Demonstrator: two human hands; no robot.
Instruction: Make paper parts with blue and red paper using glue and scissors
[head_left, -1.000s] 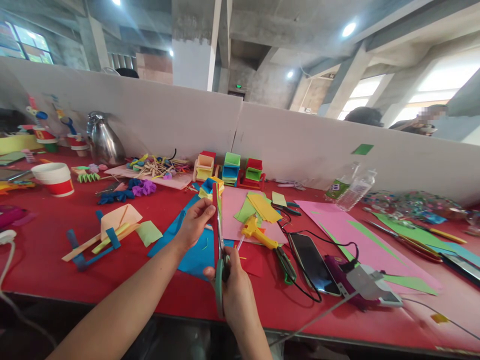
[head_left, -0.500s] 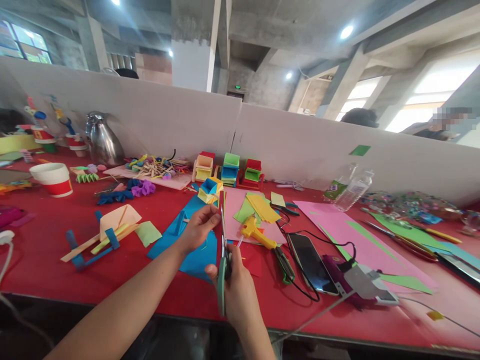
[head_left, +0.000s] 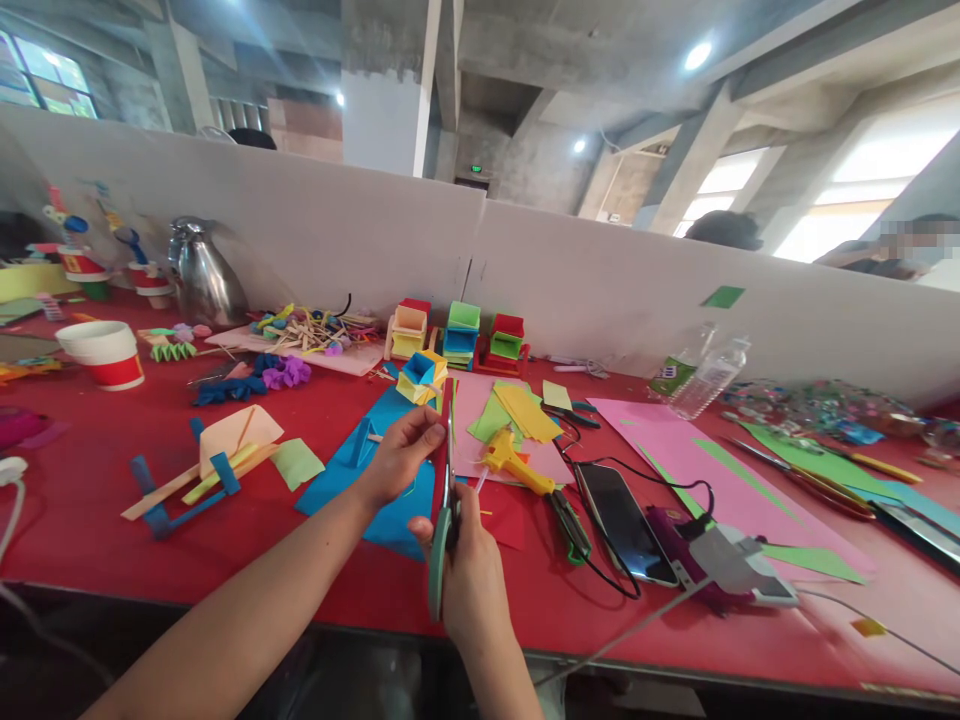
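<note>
My left hand (head_left: pixel 403 455) pinches a narrow red paper strip (head_left: pixel 448 395) between thumb and fingers, above a blue sheet (head_left: pixel 330 495). Around the handles of green-handled scissors (head_left: pixel 439 570) my right hand (head_left: pixel 478 580) is closed. The blades point away from me and lie close alongside the strip; whether they are cutting into it I cannot tell. Just beyond the hands stands a folded yellow and blue paper piece (head_left: pixel 421 378). A yellow glue gun (head_left: pixel 517 465) lies to the right of the scissors.
Three folded paper stacks, one of them green and blue (head_left: pixel 460 335), stand by the white partition (head_left: pixel 600 290). At right lie a phone (head_left: pixel 626 525), cables and a pink sheet (head_left: pixel 720 470). At left are a paper construction (head_left: pixel 195 480), cups (head_left: pixel 101 350) and a metal jug (head_left: pixel 202 275).
The scissors and the strip have shifted slightly, with the blades' tips a little to the right. Both hands keep their hold.
</note>
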